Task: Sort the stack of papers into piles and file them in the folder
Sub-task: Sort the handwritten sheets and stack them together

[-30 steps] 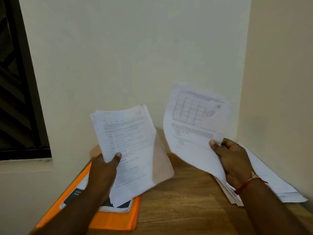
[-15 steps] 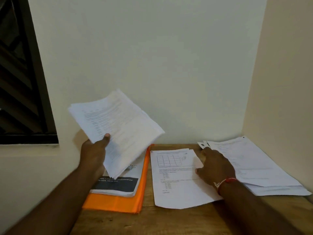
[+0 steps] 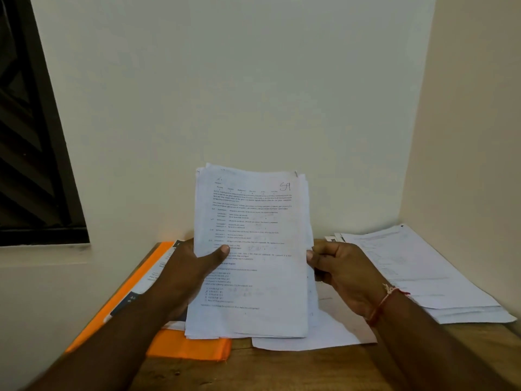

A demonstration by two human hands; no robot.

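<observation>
Papers [image 3: 253, 221] are standing upright over the worktop [image 3: 282, 368], so I am reading the top page. My left hand [image 3: 191, 275] and right hand [image 3: 346, 275] are gripping the sides with curled fingers [image 3: 324, 251].

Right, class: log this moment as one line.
left hand: grips paper stack | right hand: pinches its right edge | single sheet, right pile: on table | orange folder: lying left
</observation>
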